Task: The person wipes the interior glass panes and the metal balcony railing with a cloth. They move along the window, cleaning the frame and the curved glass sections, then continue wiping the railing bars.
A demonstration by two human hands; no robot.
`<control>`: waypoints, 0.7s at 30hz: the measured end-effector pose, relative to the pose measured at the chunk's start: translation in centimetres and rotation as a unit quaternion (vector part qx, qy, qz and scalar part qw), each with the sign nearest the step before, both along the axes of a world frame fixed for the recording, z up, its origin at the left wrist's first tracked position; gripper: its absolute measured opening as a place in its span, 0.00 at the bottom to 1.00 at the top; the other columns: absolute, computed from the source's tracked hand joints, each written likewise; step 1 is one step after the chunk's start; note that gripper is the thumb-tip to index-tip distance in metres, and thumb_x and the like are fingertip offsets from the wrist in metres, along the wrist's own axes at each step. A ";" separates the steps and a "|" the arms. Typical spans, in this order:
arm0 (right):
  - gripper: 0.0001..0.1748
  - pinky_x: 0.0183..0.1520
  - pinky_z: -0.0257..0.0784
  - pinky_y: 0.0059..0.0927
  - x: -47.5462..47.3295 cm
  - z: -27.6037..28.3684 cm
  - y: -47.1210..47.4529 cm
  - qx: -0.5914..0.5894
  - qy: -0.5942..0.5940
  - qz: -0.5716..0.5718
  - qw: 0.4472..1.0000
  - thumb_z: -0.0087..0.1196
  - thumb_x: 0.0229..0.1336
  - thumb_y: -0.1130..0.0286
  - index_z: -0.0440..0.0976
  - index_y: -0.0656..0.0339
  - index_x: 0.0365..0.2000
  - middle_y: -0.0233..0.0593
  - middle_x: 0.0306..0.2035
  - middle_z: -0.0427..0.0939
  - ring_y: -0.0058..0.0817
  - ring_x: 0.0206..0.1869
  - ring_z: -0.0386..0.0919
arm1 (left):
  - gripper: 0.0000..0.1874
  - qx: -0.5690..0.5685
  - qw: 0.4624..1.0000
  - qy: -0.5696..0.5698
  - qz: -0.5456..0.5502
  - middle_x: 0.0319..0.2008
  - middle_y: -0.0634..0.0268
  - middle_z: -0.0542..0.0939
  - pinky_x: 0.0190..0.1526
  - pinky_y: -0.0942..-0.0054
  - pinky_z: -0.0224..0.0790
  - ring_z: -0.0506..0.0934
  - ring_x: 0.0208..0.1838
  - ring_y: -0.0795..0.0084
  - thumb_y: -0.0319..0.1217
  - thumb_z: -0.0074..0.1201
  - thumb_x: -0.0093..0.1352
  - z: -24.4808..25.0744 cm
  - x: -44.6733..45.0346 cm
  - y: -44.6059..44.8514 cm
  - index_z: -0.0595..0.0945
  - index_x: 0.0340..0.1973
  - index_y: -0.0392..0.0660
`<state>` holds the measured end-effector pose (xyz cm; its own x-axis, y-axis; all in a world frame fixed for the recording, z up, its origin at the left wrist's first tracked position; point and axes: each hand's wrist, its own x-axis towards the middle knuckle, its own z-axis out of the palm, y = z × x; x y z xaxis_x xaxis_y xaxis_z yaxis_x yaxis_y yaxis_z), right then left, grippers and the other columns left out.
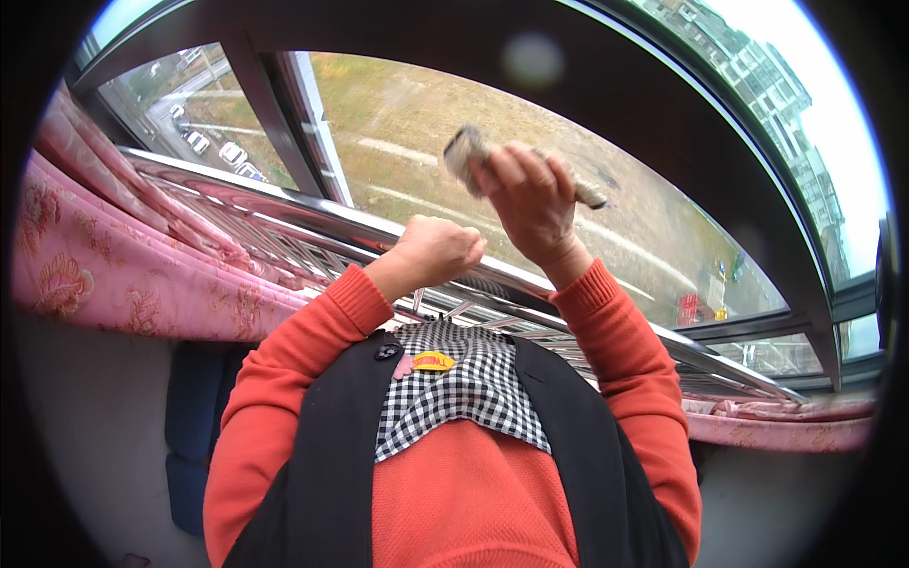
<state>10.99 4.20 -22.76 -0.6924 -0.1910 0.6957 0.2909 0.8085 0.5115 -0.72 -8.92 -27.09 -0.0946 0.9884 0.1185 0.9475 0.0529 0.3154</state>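
Note:
My right hand (531,195) is raised in front of the window pane (398,92). It grips a crumpled, greyish-white wad (465,157), which sticks out on both sides of the fingers. Blur leaves unsettled whether the wad is cloth or paper. Lower and to the left, my left hand (439,248) is closed in a fist, and nothing shows in it. That fist appears above or against the shiny metal handrail (348,219); contact with the rail cannot be told.
Dark window frames (284,113) divide the glass. Pink patterned curtains (163,277) hang at the left, and another pink curtain (781,426) is at the right. A dark blue padded object (195,405) stands at lower left. Outside, far below, are parked cars (233,153) and open ground.

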 end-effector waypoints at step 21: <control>0.18 0.49 0.62 0.32 -16.2 1.2 -4.8 0.038 -0.059 0.161 0.984 0.56 0.56 0.62 0.73 0.47 0.48 0.24 0.43 0.70 0.25 0.49 0.67 | 0.10 0.204 0.940 0.006 0.273 0.21 0.54 0.81 0.37 0.55 0.72 0.80 0.28 0.50 0.34 0.52 0.65 -1.9 -8.4 -4.9 0.78 0.23 0.44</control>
